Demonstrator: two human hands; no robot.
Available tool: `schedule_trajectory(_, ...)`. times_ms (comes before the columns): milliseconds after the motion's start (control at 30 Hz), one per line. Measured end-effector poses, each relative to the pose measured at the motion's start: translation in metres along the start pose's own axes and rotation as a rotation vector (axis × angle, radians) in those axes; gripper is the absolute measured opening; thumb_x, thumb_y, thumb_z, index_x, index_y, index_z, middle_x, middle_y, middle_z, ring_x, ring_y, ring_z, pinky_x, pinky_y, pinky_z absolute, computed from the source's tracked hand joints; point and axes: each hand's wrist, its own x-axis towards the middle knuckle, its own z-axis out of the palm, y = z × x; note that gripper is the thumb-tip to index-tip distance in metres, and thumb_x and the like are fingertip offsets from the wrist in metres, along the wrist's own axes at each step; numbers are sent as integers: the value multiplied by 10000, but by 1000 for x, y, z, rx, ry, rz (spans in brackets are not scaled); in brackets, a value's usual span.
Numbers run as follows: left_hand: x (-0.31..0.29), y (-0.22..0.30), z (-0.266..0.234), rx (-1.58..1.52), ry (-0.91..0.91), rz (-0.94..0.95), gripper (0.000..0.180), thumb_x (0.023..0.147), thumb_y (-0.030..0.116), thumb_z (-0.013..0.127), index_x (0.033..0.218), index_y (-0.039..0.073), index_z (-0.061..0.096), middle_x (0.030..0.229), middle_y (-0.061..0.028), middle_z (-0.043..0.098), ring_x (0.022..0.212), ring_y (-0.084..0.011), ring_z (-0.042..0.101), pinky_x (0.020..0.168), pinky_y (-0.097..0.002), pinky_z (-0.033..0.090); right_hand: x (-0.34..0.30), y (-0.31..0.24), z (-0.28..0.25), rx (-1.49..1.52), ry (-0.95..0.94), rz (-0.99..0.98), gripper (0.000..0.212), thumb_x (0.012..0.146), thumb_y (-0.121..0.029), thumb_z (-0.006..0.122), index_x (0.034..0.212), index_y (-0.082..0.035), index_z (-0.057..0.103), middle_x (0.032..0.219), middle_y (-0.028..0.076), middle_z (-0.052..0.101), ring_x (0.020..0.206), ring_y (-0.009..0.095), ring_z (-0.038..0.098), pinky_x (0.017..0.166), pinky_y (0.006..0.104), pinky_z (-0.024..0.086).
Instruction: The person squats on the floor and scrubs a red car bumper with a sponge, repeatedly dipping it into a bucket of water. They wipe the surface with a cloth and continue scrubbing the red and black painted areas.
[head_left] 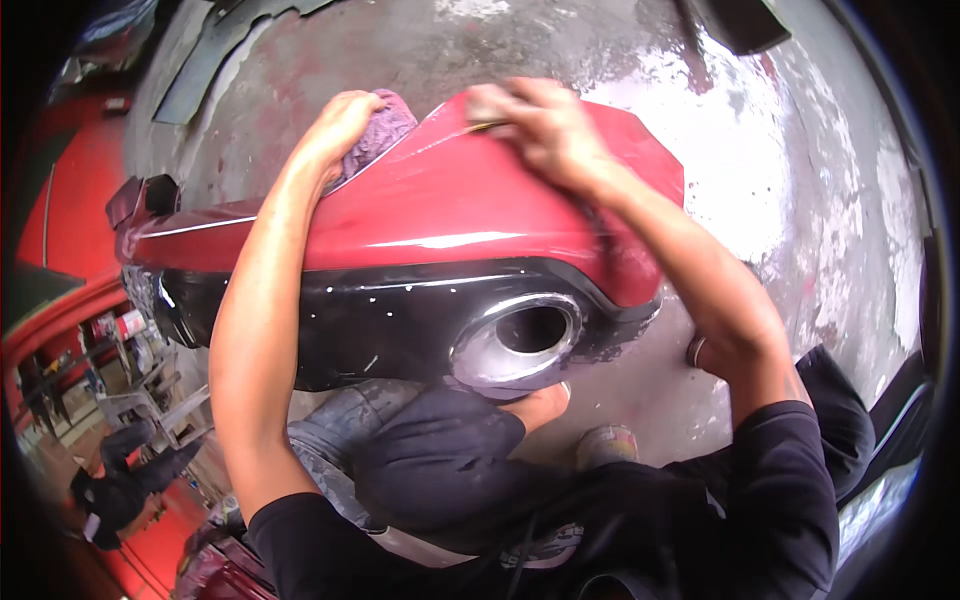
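One red bumper (430, 210): left hand (342, 125) clamped on purple cloth (386, 125); right hand (550, 128) atop, blurred, cannot tell grip.

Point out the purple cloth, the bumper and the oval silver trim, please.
Purple cloth (383, 128), head view: its exposed folds.
Bumper (425, 205), head view: its red upper panel.
Oval silver trim (484, 353), head view: its lower-left face.

A black short-sleeved T-shirt (640, 525) fills the lower middle of the frame. Its left sleeve (288, 540), at lower left, and right sleeve (780, 470), at lower right, are plain black and end above the elbows. A pale greyish print (545, 547) with rounded outlines marks the shirt near the bottom edge. Dark, creased legwear (430, 440) shows just above it. Left hand (343, 125) and right hand (540, 130) are bare.
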Motion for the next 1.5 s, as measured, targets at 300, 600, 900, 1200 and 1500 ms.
schedule_trajectory(300,-10,25,3,-210,-209,-155,186,947,197,611,948,37,705,950,-39,677,931,-141,629,832,-326,506,34,-66,18,311,-79,-72,498,933,-216,737,1422,-185,648,1243,184,632,1135,378,598,1010,491,482)
schedule_trajectory(600,-1,18,7,172,-33,145,182,934,200,610,937,30,676,932,-31,655,855,-143,601,757,-311,506,9,-65,17,389,27,34,453,912,-145,752,1359,-129,679,1155,173,669,1039,378,650,919,473,532)
schedule_trajectory(900,-17,48,11,-4,-87,-25,290,926,184,602,1097,-35,683,1049,-130,710,943,-209,686,803,-368,567,-72,40,-45,155,-104,280,456,994,-103,664,1448,-112,626,1271,187,631,1129,355,638,1027,427,523)
schedule_trajectory(1200,-11,24,-8,-117,-167,-108,216,922,151,598,1016,-13,701,1004,-107,709,893,-184,680,758,-355,566,3,-58,-5,417,-146,-58,470,948,-170,722,1409,-229,654,1239,151,650,1114,359,641,976,470,524)
schedule_trajectory(1500,2,25,-2,251,-66,94,200,956,185,620,1049,21,685,997,-38,705,960,-123,654,848,-310,541,30,-117,20,348,-88,-69,385,897,-193,764,1279,-183,720,1027,113,680,998,329,670,884,463,553)
